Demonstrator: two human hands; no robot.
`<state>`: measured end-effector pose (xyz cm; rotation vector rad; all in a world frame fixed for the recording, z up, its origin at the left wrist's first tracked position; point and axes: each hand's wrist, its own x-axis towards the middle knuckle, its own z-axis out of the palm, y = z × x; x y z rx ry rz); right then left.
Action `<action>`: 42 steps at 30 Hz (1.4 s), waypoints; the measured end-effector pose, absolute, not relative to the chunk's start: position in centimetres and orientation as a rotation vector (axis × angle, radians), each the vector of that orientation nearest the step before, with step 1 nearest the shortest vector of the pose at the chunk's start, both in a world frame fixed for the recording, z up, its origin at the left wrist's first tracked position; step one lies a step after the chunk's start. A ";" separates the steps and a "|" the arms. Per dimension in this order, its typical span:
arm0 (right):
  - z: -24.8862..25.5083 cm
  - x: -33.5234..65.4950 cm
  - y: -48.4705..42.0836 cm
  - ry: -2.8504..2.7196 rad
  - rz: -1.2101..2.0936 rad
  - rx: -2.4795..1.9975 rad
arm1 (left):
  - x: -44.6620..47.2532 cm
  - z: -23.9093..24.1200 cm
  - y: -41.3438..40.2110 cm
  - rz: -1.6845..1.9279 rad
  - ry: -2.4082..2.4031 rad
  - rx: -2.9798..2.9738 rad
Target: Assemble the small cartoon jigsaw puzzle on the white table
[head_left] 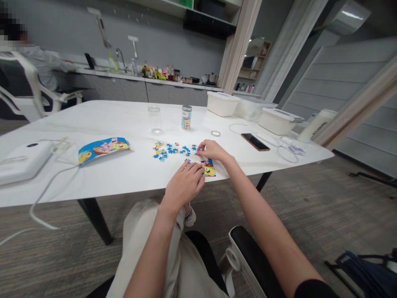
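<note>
Nearest, left hand [185, 184] flat, fingers loosely spread on the assembled puzzle section [208, 169]; right hand [211, 150] pinches its far edge. Beyond: loose pieces [169, 150], picture sheet [104, 149], phone [255, 141], printed can [186, 117], clear tube [154, 119].

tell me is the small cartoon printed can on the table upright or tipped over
Upright. The can stands on its base on the white table, lid at the top, beyond the loose puzzle pieces.

Both hands reach forward, left hand [185, 183] flat, palm down, right hand [211, 150] curled with fingertips pinched.
</note>
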<state>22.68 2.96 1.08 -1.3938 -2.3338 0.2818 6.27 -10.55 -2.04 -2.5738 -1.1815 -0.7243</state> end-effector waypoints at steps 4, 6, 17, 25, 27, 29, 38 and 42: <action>0.7 22.2 3.4 -2.311 0.203 -1.402 | 6.2 -2.1 -10.5 -0.723 -1.186 -2.577; 0.5 22.1 3.6 -2.272 0.183 -1.433 | 6.2 -2.1 -10.5 -0.722 -1.184 -2.581; 0.7 23.0 3.1 -2.079 0.399 -1.386 | 6.3 -2.1 -10.5 -0.714 -1.186 -2.592; -1.4 26.1 -0.9 -1.834 0.720 -1.170 | 6.3 -2.3 -10.5 -0.715 -1.176 -2.569; -1.6 26.4 -1.4 -1.811 0.730 -1.176 | 6.3 -2.3 -10.5 -0.707 -1.182 -2.567; -1.6 26.4 -1.6 -1.801 0.714 -1.184 | 6.3 -2.3 -10.5 -0.702 -1.189 -2.570; -1.6 26.3 -1.6 -1.779 0.798 -1.165 | 6.2 -2.2 -10.4 -0.685 -1.189 -2.577; -1.6 26.2 -1.7 -1.806 0.811 -1.155 | 6.3 -2.2 -10.4 -0.694 -1.186 -2.580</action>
